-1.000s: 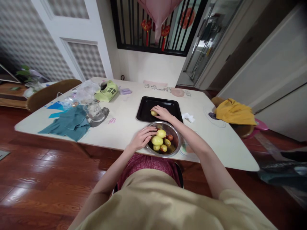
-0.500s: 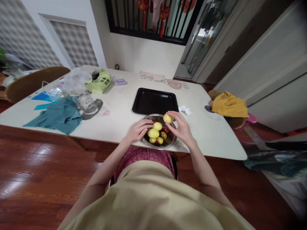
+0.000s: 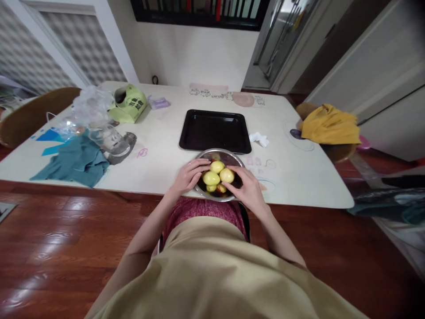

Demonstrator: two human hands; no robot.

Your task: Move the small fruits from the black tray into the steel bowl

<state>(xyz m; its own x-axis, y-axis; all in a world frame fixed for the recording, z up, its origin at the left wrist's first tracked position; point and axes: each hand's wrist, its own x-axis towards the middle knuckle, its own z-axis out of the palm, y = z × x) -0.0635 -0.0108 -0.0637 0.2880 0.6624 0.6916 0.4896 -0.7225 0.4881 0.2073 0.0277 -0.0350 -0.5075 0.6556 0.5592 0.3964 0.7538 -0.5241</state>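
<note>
White surface (image 3: 159,170): right hand (image 3: 232,176) held fruit (image 3: 227,176) at bowl's (image 3: 217,199) three o'clock, gentle was best; left hand (image 3: 189,175) lay loose at nine.

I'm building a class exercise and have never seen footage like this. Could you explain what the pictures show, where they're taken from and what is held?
No machine: a person works bare-handed, seen by one head-worn camera looking forward and down. The right hand holds a yellow fruit at a metal bowl with more fruit. The left hand is at the bowl's rim. On the white table, a black tray lies beyond the bowl, a teal cloth to the left.
</note>
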